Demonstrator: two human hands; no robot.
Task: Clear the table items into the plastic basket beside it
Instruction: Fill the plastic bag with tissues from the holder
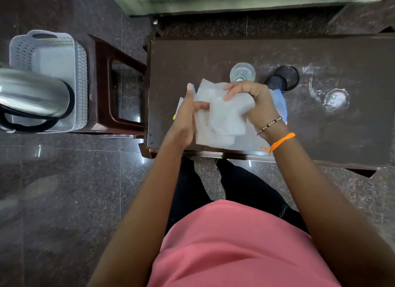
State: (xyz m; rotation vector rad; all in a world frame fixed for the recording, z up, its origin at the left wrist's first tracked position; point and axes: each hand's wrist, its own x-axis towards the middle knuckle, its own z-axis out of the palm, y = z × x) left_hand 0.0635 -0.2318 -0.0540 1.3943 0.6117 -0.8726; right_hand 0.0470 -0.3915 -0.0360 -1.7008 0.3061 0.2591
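Both my hands hold a pale grey cloth [222, 117] above the near left part of the dark brown table [320, 126]. My left hand [188, 113] grips its left edge and my right hand [252, 100] bunches its upper right part. Under the cloth lies something blue and white [281, 103], mostly hidden. A clear drinking glass [242, 72] and a black mesh cup [282, 78] stand just beyond my hands. The white plastic basket [53, 58] sits on a brown stool [119, 90] left of the table, and a steel kettle [32, 94] lies in it.
White smudges and a ring mark [335, 98] show on the table's right half. Dark polished granite floor [64, 190] surrounds the table and stool. A pale wall or door frame [235, 0] runs along the far side.
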